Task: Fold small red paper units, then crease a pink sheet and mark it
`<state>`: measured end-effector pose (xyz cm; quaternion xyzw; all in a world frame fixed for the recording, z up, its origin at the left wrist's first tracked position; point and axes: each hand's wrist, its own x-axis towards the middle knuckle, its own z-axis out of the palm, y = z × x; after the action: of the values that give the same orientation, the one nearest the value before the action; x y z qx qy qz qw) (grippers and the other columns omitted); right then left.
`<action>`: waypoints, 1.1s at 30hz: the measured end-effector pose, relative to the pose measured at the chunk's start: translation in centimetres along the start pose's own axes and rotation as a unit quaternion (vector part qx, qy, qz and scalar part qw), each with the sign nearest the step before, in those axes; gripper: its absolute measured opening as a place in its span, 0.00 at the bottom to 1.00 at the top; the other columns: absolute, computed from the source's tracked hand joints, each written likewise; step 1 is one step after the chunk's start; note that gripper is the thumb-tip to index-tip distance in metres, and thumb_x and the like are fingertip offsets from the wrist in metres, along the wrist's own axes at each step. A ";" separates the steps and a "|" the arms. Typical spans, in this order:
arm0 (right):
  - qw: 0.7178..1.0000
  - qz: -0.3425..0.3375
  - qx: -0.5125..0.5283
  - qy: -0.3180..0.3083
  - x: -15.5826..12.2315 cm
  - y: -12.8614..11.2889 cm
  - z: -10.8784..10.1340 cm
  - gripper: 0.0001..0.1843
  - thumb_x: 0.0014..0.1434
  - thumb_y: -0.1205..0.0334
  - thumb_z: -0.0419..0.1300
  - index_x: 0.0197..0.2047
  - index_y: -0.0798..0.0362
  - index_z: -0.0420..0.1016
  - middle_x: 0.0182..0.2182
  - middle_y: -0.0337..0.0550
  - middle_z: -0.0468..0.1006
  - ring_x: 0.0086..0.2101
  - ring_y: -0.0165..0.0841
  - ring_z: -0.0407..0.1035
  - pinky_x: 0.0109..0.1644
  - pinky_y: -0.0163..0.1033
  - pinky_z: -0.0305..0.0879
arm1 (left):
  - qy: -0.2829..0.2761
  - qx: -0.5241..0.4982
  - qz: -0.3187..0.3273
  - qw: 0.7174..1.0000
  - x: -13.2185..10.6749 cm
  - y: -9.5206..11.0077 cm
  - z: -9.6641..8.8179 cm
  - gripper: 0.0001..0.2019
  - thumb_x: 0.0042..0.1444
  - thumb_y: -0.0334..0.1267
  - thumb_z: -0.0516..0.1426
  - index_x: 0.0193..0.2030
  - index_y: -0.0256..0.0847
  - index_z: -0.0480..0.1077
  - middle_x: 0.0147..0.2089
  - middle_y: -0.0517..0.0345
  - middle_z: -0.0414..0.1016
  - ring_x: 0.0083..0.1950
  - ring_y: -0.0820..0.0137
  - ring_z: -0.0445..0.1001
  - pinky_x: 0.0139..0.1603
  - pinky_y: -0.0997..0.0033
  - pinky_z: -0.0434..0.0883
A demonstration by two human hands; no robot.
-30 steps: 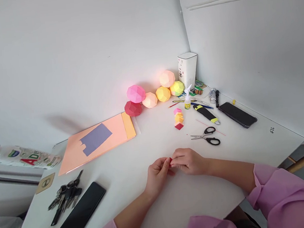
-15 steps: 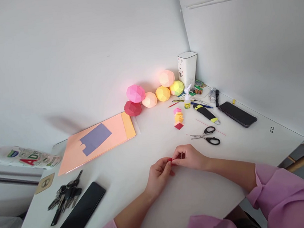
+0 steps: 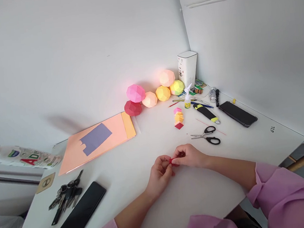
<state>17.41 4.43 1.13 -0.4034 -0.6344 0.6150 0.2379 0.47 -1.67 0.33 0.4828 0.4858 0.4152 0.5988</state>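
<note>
A small red paper piece (image 3: 171, 160) is pinched between my two hands above the front middle of the table. My left hand (image 3: 158, 173) is closed on its left side with the fingertips curled. My right hand (image 3: 189, 156) grips it from the right, thumb against the fingers. Fingers hide most of the piece, so its shape cannot be made out. Beyond my hands lies a short row of small paper pieces in pink, yellow, orange and red (image 3: 178, 118). Black-handled scissors (image 3: 206, 136) rest on the table just past my right hand.
Faceted paper balls (image 3: 163, 93) sit against the wall, near a glue bottle (image 3: 187, 101) and a utility knife (image 3: 206, 113). Coloured sheets (image 3: 71, 152), keys (image 3: 66, 197) and a black flat device (image 3: 77, 217) lie left. A phone (image 3: 238, 113) is at right.
My left fingers have opened slightly and shifted around the red paper piece, and more of it shows. My right hand keeps its pinch in almost the same place.
</note>
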 end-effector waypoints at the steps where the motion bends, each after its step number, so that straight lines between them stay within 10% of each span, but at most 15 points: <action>1: 1.000 -0.005 -0.003 0.002 0.0 -0.1 0.0 0.09 0.50 0.58 0.64 0.28 0.55 0.73 0.25 0.39 0.75 0.27 0.29 0.67 0.31 0.35 0.63 | -0.001 -0.001 0.002 1.000 0.0 0.0 0.0 0.12 0.55 0.44 0.56 0.42 0.41 0.62 0.34 0.57 0.75 0.32 0.73 0.70 0.34 0.72 0.68; 11: 0.998 -0.058 -0.034 0.001 -0.2 -0.8 0.0 0.08 0.51 0.59 0.62 0.29 0.55 0.70 0.28 0.37 0.71 0.26 0.26 0.61 0.30 0.34 0.60 | -0.001 0.044 0.012 0.999 0.2 0.1 -0.2 0.15 0.55 0.49 0.56 0.29 0.38 0.65 0.20 0.70 0.54 0.20 0.80 0.49 0.21 0.77 0.49; 33: 0.987 -0.084 -0.135 -0.029 0.0 0.5 0.1 0.08 0.44 0.68 0.55 0.21 0.54 0.57 0.19 0.31 0.56 0.21 0.23 0.50 0.22 0.31 0.47 | 0.001 0.042 0.036 0.998 0.5 -0.2 0.1 0.19 0.52 0.52 0.57 0.24 0.39 0.61 0.21 0.67 0.54 0.22 0.79 0.49 0.23 0.76 0.48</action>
<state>17.48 4.34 0.66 -0.3590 -0.7501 0.5127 0.2135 0.67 -1.23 0.05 0.5245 0.4853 0.4163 0.5622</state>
